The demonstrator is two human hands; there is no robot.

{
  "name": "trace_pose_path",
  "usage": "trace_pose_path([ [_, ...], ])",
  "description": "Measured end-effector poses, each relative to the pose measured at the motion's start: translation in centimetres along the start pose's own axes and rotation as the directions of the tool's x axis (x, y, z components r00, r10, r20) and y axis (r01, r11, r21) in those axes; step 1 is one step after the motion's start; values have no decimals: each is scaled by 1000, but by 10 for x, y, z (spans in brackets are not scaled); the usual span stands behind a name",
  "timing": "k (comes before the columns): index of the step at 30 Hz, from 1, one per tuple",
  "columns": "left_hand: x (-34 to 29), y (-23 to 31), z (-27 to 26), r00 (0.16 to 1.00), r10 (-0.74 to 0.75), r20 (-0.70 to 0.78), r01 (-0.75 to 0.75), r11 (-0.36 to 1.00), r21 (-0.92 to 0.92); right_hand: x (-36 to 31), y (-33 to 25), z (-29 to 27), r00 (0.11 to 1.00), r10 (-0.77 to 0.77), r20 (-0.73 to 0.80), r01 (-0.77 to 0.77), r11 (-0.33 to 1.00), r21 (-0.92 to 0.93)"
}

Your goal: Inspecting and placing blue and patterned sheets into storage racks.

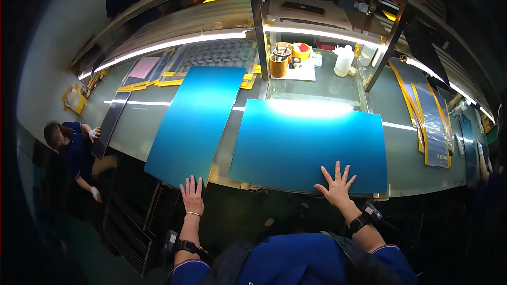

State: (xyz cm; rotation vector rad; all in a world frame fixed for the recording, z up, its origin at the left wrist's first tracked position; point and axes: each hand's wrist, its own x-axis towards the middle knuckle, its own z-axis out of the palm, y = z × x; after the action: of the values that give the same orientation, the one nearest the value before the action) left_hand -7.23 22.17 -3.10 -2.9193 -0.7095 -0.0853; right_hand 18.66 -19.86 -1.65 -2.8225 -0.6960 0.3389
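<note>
Two large, flat, glossy blue sheets lie on the workbench in front of me. The left blue sheet (198,121) is set at a slant, its near edge reaching the bench front. My left hand (192,196) is at that near edge with fingers stretched out; whether it touches the sheet I cannot tell. The right blue sheet (309,150) lies wide across the bench, a bright lamp reflection along its far edge. Over its near right part my right hand (338,183) is spread, fingers apart, seemingly resting on the surface. Neither hand grips anything.
A lit shelf frame (260,26) spans the bench. Behind the right sheet stand a tool cup (278,66) and a white bottle (344,61). Yellow-edged clear sheets (432,121) lie at right. At left, a co-worker (79,148) handles a dark panel (112,124) near a black rack (129,227).
</note>
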Motion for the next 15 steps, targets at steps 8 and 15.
trace_pose_path([
  [8, 7, -34, -51, 817, 180, -548, -318, 933, -168, -12, 12, 1, 995, 99, -27, -93, 983, 157],
  [15, -115, -106, -246, 476, -815, -330, -158, 290, -944, -22, -78, -18, 847, -33, -531, 412, 672, 615],
])
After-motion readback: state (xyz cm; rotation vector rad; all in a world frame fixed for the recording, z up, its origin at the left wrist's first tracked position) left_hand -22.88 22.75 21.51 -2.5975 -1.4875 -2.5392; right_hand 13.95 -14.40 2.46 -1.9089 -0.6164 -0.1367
